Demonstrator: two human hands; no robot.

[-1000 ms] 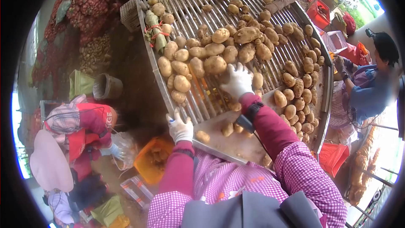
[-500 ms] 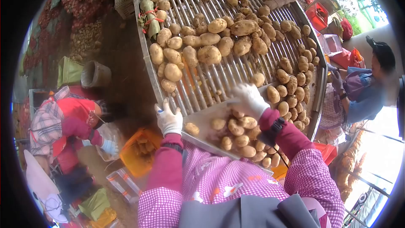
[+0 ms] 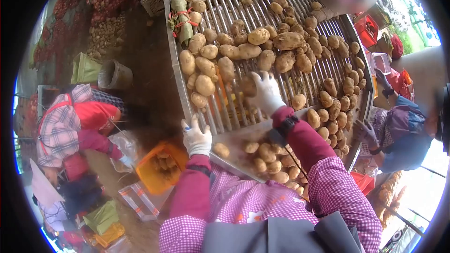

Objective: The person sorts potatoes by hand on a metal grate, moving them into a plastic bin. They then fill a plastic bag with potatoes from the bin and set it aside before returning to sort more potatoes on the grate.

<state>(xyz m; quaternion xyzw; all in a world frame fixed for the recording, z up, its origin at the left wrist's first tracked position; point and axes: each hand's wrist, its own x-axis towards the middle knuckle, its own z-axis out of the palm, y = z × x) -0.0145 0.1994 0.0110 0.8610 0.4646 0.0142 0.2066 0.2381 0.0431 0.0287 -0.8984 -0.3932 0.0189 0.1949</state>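
My right hand (image 3: pixel 268 94), in a white glove, reaches over the metal roller rack, its fingers closed on a brown potato (image 3: pixel 247 85) that is blurred by motion. My left hand (image 3: pixel 197 138), also gloved in white, rests at the rack's near left corner with fingers apart and no potato in it. Several potatoes (image 3: pixel 205 85) lie on the rollers (image 3: pixel 232 112) ahead of my hands. Closer to my body, more potatoes (image 3: pixel 267 152) sit on a flat metal tray (image 3: pixel 234 143), with a single potato (image 3: pixel 221 150) by my left hand.
A rolled greenish bundle with red ties (image 3: pixel 183 18) lies along the rack's left side. An orange crate (image 3: pixel 160 167) with potatoes stands at lower left. Co-workers are at the left (image 3: pixel 77 126), at the right (image 3: pixel 398 131) and beyond the rack's far end.
My right hand has moved forward and left from above the tray onto the rollers, where it has taken hold of a potato. My left hand stays at the corner. The view has shifted slightly.
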